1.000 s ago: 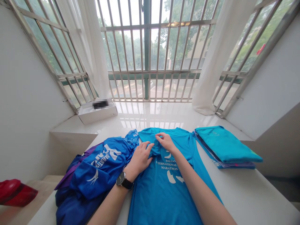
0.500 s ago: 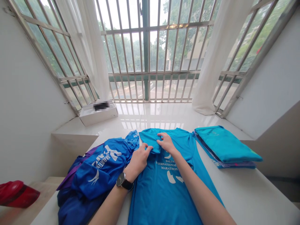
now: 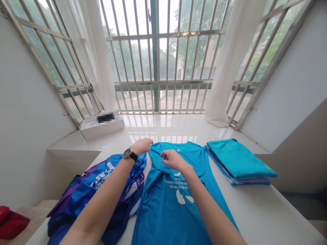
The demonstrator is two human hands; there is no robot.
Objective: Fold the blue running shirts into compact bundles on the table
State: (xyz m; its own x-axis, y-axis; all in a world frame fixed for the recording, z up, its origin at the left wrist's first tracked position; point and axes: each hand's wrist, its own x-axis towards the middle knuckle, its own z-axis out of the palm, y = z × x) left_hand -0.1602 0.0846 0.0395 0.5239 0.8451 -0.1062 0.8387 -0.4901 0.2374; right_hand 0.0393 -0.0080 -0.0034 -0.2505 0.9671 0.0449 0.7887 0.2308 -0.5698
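Observation:
A blue T-shirt with white marathon lettering lies spread out in front of me, its collar toward the window. At its upper left shoulder is my left hand, wearing a black-strapped watch; the fingers are closed on the shirt's edge, though the fingertips are partly hidden. My right hand hovers over the chest of the shirt, fingers loosely bent and apart, with nothing in them. The left sleeve area is folded inward with creases.
Left of the shirt is a heap of blue and purple shirts. A stack of folded shirts sits on the right. Farther back, a white box rests on the window ledge. A red cap is at lower left.
My left hand has moved left and away from me to the shirt's shoulder edge. My right hand has let go of the fabric and drawn back slightly toward me. The view has shifted a little.

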